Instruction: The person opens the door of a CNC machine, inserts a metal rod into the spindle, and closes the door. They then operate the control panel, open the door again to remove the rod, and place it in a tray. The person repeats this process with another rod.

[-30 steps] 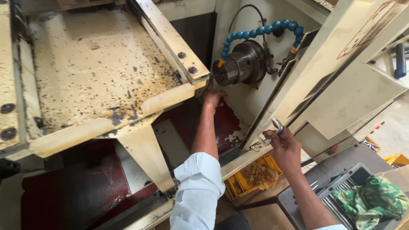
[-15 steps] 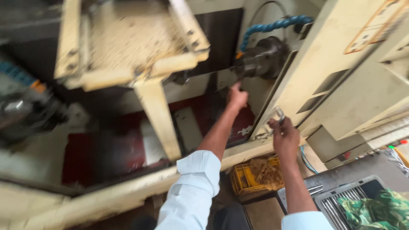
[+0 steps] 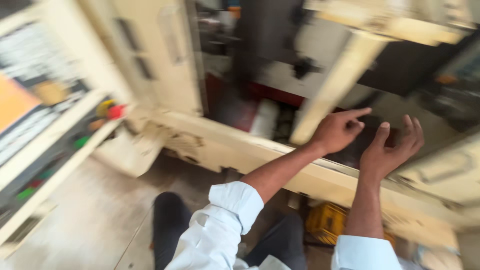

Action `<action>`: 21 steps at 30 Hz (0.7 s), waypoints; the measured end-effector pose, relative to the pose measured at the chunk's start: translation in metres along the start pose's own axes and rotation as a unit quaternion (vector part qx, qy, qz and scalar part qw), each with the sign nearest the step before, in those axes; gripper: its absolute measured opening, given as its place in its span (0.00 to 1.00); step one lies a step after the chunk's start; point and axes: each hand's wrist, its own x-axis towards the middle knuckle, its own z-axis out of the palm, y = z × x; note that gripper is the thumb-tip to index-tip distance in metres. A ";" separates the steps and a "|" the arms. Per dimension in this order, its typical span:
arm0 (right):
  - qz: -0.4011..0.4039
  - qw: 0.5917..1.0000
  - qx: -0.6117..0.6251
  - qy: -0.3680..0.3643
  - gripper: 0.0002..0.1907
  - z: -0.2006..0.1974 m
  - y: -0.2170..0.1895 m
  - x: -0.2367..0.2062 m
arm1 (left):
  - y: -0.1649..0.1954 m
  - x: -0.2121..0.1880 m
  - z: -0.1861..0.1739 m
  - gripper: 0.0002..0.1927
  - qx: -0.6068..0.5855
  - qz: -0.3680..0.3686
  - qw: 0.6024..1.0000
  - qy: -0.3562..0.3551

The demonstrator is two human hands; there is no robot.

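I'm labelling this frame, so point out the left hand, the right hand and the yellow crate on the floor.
left hand (image 3: 337, 131): head view, back of the hand.
right hand (image 3: 389, 152): head view, open palm.
yellow crate (image 3: 325, 222): head view, its side wall.

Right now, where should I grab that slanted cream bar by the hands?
Probably the cream bar at its bare middle, from the front by the left hand: it is long, slim, leaning, its ends seemingly joined to the machine; blur hides detail.

Head view, downward (blurred), close over machine (image 3: 235, 145)
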 end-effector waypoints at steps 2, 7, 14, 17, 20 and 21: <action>0.023 0.995 0.082 -0.049 0.15 0.032 -0.038 -0.008 | 0.007 -0.013 -0.045 0.22 0.039 0.003 0.999 0.036; 0.087 0.950 0.260 -0.151 0.13 0.113 -0.165 -0.053 | 0.015 -0.056 -0.182 0.19 0.180 0.083 0.968 0.153; -0.070 0.889 0.389 -0.231 0.12 0.199 -0.350 -0.119 | 0.041 -0.159 -0.371 0.24 0.369 0.101 0.872 0.305; -0.068 0.852 0.431 -0.291 0.15 0.214 -0.414 -0.163 | 0.048 -0.217 -0.424 0.24 0.454 0.106 0.810 0.356; -0.075 0.813 0.452 -0.361 0.17 0.210 -0.452 -0.206 | 0.053 -0.276 -0.449 0.26 0.515 0.074 0.763 0.384; -0.095 0.806 0.443 -0.380 0.18 0.210 -0.460 -0.215 | 0.054 -0.288 -0.456 0.27 0.549 0.039 0.749 0.369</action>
